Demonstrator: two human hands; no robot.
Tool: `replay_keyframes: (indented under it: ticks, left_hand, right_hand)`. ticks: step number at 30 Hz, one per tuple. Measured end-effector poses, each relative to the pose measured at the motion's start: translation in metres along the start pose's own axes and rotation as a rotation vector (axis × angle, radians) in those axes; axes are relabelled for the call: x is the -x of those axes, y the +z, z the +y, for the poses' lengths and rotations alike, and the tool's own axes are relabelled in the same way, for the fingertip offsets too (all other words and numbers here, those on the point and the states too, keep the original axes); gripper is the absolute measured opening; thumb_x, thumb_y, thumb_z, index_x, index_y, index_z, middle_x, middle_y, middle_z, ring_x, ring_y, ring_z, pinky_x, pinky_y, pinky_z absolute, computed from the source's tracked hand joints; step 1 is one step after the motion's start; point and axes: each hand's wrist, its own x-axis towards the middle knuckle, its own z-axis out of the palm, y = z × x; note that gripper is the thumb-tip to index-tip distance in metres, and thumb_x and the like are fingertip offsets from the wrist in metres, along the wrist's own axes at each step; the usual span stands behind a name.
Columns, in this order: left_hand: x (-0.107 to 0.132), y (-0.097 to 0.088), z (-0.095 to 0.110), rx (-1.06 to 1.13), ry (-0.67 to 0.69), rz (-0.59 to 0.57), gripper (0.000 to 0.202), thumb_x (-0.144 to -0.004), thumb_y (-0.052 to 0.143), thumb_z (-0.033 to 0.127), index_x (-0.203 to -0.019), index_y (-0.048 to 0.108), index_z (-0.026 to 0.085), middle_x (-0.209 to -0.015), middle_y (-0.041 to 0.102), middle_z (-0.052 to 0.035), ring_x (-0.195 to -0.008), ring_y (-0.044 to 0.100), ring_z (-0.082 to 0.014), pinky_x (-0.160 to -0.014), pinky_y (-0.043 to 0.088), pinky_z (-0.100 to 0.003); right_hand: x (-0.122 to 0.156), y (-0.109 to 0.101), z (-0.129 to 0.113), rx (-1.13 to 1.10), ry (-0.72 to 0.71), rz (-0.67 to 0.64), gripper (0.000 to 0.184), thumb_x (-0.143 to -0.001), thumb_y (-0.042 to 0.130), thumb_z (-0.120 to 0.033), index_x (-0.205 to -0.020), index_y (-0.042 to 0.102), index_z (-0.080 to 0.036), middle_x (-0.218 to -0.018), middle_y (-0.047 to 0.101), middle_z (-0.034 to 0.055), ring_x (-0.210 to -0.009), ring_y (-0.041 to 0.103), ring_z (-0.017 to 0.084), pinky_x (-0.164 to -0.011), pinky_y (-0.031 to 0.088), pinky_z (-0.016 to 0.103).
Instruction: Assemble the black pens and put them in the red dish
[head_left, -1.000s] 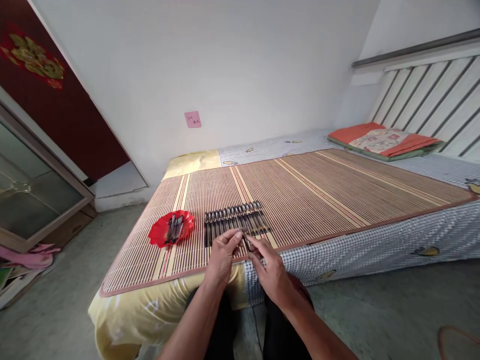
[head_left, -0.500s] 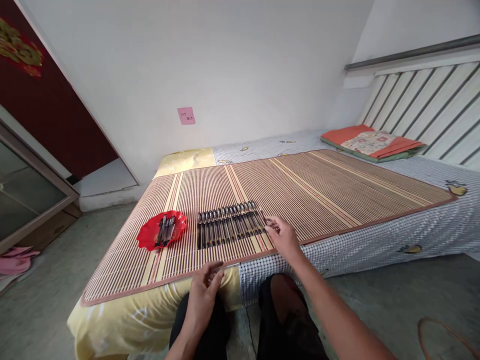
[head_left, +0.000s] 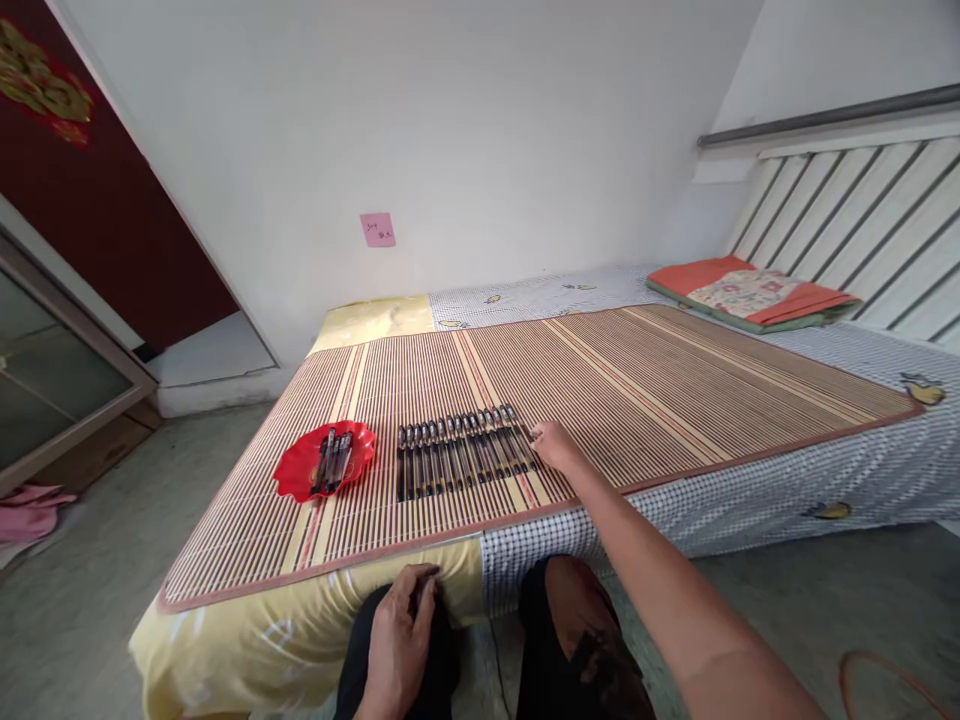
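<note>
Black-capped gel pens (head_left: pixel 457 455) lie side by side in a neat row on the slatted mat (head_left: pixel 622 400). At the row's right end is my right hand (head_left: pixel 553 446), its fingers pinched together on a pen that they mostly hide. To the left of the row, a red scalloped plate (head_left: pixel 289 470) holds several more pens (head_left: pixel 332 460). My left hand (head_left: pixel 401 625) rests over my left knee by the bed's front edge, fingers loosely bent, the thumb apart from them and nothing visible in it.
The mat covers a bed with a yellow and checked sheet (head_left: pixel 540 540). A folded orange and green cloth (head_left: pixel 754 292) lies at the far right, beside a white slatted headboard (head_left: pixel 847 220). A pink note (head_left: pixel 377 230) is stuck on the wall behind.
My right hand has shifted slightly forward and lowered its pen beside the row's right end. My left hand has drawn back and down from the mat's edge onto my knee.
</note>
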Motion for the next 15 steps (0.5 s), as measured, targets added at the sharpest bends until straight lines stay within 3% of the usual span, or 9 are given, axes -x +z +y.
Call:
replay_keyframes:
  ticks: [6, 15]
  left_hand:
    - [0.0008, -0.0005, 0.0027, 0.003, 0.014, 0.001, 0.027, -0.098, 0.053, 0.041, -0.097, 0.073, 0.024, -0.093, 0.08, -0.0061, -0.086, 0.077, -0.0253, -0.079, 0.061, -0.035]
    - [-0.0001, -0.001, 0.0029, -0.016, 0.014, -0.001, 0.028, -0.098, 0.052, 0.041, -0.097, 0.073, 0.023, -0.094, 0.08, -0.0078, -0.086, 0.076, -0.0259, -0.079, 0.061, -0.036]
  right_hand:
    - [-0.0052, 0.0052, -0.0007, 0.086, -0.002, -0.028, 0.016, -0.081, 0.066, -0.009, -0.083, 0.081, -0.014, -0.088, 0.079, 0.0128, -0.083, 0.071, 0.021, -0.066, 0.04, 0.025]
    - [0.0032, 0.0025, -0.0028, 0.068, -0.03, -0.032, 0.014, -0.087, 0.069, -0.018, -0.093, 0.081, -0.015, -0.096, 0.08, 0.0115, -0.091, 0.072, 0.02, -0.071, 0.042, 0.024]
